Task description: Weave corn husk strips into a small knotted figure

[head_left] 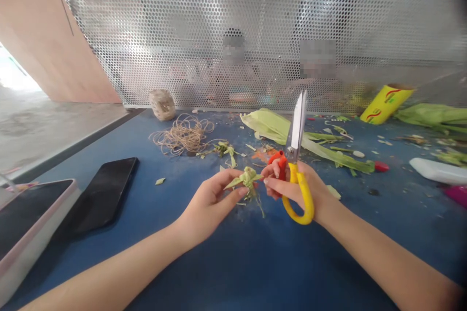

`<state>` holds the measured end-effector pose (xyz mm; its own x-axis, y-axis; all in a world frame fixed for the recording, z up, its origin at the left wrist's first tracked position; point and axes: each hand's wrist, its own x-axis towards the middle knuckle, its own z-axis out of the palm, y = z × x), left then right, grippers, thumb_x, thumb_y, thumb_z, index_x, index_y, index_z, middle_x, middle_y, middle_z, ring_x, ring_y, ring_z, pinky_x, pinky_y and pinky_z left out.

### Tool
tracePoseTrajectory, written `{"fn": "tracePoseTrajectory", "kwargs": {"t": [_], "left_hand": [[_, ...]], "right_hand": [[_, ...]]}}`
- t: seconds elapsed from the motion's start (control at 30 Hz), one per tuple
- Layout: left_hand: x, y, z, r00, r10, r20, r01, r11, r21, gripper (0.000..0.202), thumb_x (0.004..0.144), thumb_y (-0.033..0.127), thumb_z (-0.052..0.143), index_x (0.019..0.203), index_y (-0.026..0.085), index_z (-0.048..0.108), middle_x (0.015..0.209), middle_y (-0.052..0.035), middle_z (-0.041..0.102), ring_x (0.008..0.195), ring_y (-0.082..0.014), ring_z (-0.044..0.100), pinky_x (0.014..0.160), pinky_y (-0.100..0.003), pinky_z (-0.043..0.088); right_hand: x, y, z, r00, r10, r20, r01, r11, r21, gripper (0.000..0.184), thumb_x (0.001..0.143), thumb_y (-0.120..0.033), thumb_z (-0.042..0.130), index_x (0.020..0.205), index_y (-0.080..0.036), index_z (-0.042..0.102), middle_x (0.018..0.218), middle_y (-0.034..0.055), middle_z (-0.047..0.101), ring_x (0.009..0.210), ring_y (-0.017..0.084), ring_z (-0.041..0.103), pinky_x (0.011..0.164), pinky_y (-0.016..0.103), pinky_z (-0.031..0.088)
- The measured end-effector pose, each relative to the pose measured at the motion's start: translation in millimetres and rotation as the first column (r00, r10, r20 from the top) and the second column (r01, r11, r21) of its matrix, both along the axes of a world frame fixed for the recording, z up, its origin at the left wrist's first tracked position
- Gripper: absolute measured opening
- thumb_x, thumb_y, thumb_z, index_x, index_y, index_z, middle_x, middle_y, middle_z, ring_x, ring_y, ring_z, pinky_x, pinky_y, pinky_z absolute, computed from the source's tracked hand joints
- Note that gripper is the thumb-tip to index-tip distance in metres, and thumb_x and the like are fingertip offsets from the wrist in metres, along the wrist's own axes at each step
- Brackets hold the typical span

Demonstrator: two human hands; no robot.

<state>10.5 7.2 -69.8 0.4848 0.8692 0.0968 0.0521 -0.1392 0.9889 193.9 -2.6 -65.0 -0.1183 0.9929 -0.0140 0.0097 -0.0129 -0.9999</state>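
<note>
Step in hand, as I read it: handling/adjusting a small knotted corn-husk bundle (248, 177), held up over the near-middle of the blue table (233, 272). Left hand (213, 199): thumb and fingers pinched on the bundle's left side. Right hand (318, 194): fingers closed around scissors (292, 150), blades pointing up, away from the bundle; its fingertips are at the bundle's right tip, can't tell if they grip it. Next move, my judgement: calls for a steady left pinch and, if cutting, blades turned down clear of fingers. Counts: one bundle, one pair of scissors, one tangle of twine (186, 133), one black phone (105, 194), one device in a pale case (32, 214), one yellow tube (386, 104), one beige block (162, 105), two large loose husks, centre (268, 125) and far right (436, 114). Small scraps: too many to count.
</note>
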Motion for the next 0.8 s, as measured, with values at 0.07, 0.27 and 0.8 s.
{"fn": "tracePoseTrajectory", "kwargs": {"t": [0.07,0.27,0.8], "left_hand": [[1.1,0.1,-2.5,0.999,-0.024,-0.026,0.024,1.0,0.013,0.02,0.077,0.029,0.057,0.091,0.014,0.059,0.09,-0.0049,0.065,0.086,-0.0163,0.058,0.08,-0.026,0.044],[3.0,-0.9,-1.1,0.99,-0.033,-0.136,0.038,0.999,0.031,0.024,0.079,0.031,0.054,0.092,0.013,0.062,0.084,-0.004,0.067,0.08,-0.0153,0.059,0.073,-0.023,0.045],[-0.9,1.7,-0.2,0.99,0.139,-0.011,-0.139,0.989,0.045,0.019,0.068,0.024,0.067,0.085,0.017,0.064,0.079,-0.0019,0.069,0.075,-0.0138,0.062,0.074,-0.024,0.049]], "right_hand": [[-1.3,0.5,-2.6,1.0,0.01,0.008,-0.01,1.0,0.008,0.03,0.059,-0.018,0.066,0.062,-0.02,0.036,0.07,-0.0063,0.054,0.049,0.005,0.051,0.048,0.021,0.041],[-3.9,-0.3,1.7,1.0,-0.006,-0.006,0.006,1.0,0.014,0.029,0.057,-0.016,0.064,0.062,-0.021,0.036,0.062,-0.0094,0.051,0.046,0.004,0.045,0.048,0.021,0.036],[-1.3,-1.4,-0.7,0.988,0.012,-0.156,-0.01,1.0,0.011,0.028,0.061,-0.014,0.063,0.063,-0.02,0.036,0.058,-0.0095,0.048,0.045,0.005,0.049,0.046,0.021,0.037]]}}
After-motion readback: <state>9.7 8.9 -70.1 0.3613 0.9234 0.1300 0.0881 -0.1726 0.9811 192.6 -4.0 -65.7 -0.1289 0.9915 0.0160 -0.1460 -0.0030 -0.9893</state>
